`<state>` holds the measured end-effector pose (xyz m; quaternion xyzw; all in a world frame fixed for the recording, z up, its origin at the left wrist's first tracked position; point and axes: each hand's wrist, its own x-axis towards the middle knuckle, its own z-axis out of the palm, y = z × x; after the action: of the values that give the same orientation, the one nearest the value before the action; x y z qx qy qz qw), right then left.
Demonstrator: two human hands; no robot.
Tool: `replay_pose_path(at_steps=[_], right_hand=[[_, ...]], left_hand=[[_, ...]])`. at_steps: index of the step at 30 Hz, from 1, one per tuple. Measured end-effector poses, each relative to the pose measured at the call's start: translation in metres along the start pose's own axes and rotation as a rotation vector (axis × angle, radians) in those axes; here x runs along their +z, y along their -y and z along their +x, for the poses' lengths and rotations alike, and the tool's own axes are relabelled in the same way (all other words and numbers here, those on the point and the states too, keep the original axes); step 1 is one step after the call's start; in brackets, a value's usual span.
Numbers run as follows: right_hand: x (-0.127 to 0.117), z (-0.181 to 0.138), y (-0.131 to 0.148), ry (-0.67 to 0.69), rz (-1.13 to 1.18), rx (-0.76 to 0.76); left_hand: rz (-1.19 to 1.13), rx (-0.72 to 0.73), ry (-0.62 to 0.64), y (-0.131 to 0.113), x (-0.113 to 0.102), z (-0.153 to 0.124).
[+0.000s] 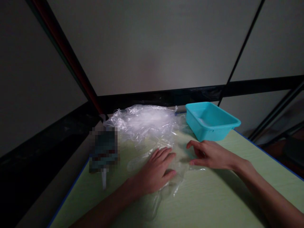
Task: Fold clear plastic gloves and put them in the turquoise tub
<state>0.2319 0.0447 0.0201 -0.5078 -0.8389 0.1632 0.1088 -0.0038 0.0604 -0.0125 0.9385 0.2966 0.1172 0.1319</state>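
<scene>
My left hand [155, 172] lies flat and open, palm down, on a clear plastic sheet [140, 161] spread on the pale green table [213, 196]. My right hand [207, 153] hovers just to its right, fingers curved and apart, thumb and forefinger near the sheet's right edge; nothing clearly sits between them. Behind the hands rises a crumpled heap of clear plastic bags [144, 122].
A turquoise plastic tub [211, 120] stands at the table's back right. A blurred dark object [104, 148] sits at the left edge. Dark frame bars and grey wall panels close off the back and left. The table has a blue rim.
</scene>
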Motion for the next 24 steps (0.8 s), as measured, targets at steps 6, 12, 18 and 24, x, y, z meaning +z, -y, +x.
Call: replay_pose_path(at_steps=[6, 12, 18, 24], right_hand=[[0.001, -0.003, 0.000, 0.082, 0.075, -0.024], [0.007, -0.005, 0.019, 0.090, 0.067, -0.233], [0.023, 0.003, 0.026, 0.027, -0.167, -0.399], [0.030, 0.006, 0.030, -0.106, -0.181, -0.454]], left_hand=[[-0.021, -0.030, 0.079, 0.000, -0.002, 0.001], [0.022, 0.023, 0.148, 0.003, 0.000, -0.001], [0.030, 0.033, 0.132, 0.005, 0.002, -0.001], [-0.028, 0.025, 0.089, 0.006, 0.003, -0.002]])
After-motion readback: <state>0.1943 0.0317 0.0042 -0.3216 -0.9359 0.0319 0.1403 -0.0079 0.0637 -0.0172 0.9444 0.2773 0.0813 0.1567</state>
